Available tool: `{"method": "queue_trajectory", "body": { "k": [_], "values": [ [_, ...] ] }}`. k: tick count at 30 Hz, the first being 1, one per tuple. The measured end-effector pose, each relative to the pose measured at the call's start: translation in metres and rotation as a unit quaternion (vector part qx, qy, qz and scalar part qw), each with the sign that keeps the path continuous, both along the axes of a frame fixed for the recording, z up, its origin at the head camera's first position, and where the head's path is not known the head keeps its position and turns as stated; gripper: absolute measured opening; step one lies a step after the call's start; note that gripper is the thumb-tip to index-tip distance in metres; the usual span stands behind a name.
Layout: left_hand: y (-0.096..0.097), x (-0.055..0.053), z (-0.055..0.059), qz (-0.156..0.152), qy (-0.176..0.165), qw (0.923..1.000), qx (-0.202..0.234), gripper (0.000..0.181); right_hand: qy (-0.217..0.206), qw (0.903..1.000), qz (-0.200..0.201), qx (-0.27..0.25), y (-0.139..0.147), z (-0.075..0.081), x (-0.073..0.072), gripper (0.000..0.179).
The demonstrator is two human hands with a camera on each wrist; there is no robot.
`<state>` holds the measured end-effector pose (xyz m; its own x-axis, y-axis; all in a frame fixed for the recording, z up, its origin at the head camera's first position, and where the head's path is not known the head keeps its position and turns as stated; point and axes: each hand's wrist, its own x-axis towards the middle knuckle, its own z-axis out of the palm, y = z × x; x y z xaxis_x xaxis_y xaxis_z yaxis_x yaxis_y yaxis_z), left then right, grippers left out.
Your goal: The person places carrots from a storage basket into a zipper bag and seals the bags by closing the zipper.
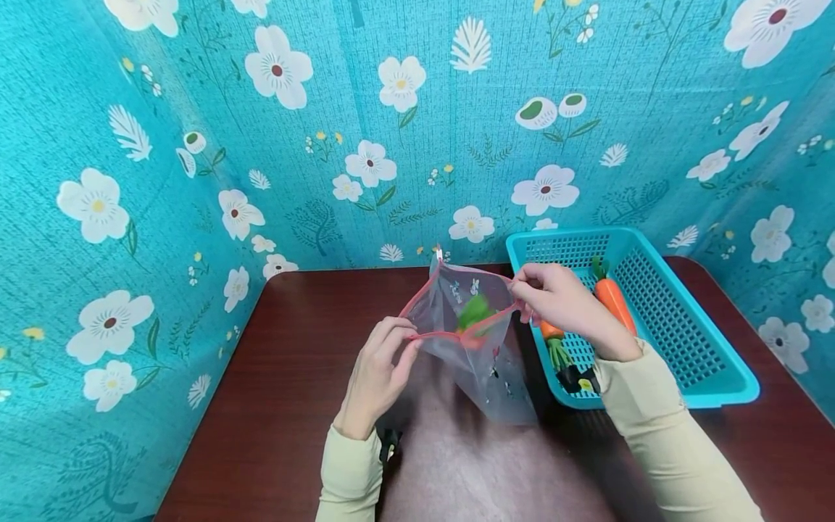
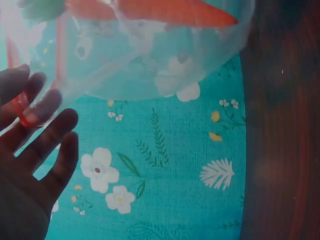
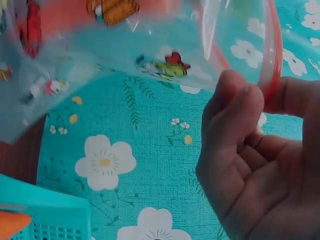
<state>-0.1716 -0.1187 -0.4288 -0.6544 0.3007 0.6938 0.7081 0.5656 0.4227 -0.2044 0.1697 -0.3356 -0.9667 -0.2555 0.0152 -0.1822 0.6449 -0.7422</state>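
A clear zip bag [image 1: 505,395] with a red rim and small printed pictures hangs with its mouth spread wide between both hands. My left hand [image 1: 378,370] pinches the rim at the near left, thumb against fingers. On the other side, my right hand [image 1: 561,301] pinches the rim between thumb and index finger. Within the bag lies an orange carrot [image 2: 185,12]; its green top [image 1: 475,310] shows through the opening in the head view. A white slider [image 1: 439,254] sits at the bag's far corner.
To the right stands a turquoise basket [image 1: 720,400] with perforated walls. It holds a carrot [image 1: 613,301] and another carrot [image 1: 551,331] partly behind the right hand. The dark wooden table [image 1: 280,362] meets a flowered turquoise cloth [image 1: 326,94] at its back and sides.
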Motion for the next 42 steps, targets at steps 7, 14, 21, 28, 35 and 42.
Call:
{"method": "queue_trajectory", "body": {
  "k": [7, 14, 21, 28, 35, 42],
  "values": [
    [0.002, 0.000, -0.004, -0.003, -0.031, 0.9993, 0.023, 0.010, -0.022, 0.9985, -0.006, 0.049, 0.000, -0.009, -0.003, 0.022],
    [0.000, -0.003, -0.012, 0.015, -0.043, 0.9987, 0.022, 0.016, -0.045, 0.9928, 0.014, 0.111, 0.003, -0.017, -0.003, 0.023],
    [0.000, -0.002, -0.012, -0.002, -0.056, 0.9977, 0.038, 0.016, -0.081, 0.9861, 0.061, 0.131, 0.001, -0.022, 0.000, 0.022],
    [0.004, 0.001, -0.008, -0.046, -0.077, 0.9942, 0.060, 0.013, -0.055, 0.9868, 0.065, 0.138, -0.005, -0.030, 0.000, 0.018],
    [0.000, 0.004, 0.001, -0.027, -0.016, 0.9966, 0.076, 0.015, 0.061, 0.9946, -0.045, 0.072, -0.011, -0.022, 0.001, 0.024],
    [-0.005, -0.005, 0.024, -0.032, 0.013, 0.9980, 0.053, 0.020, 0.093, 0.9928, -0.076, 0.006, -0.019, -0.007, 0.005, 0.024]
  ]
}}
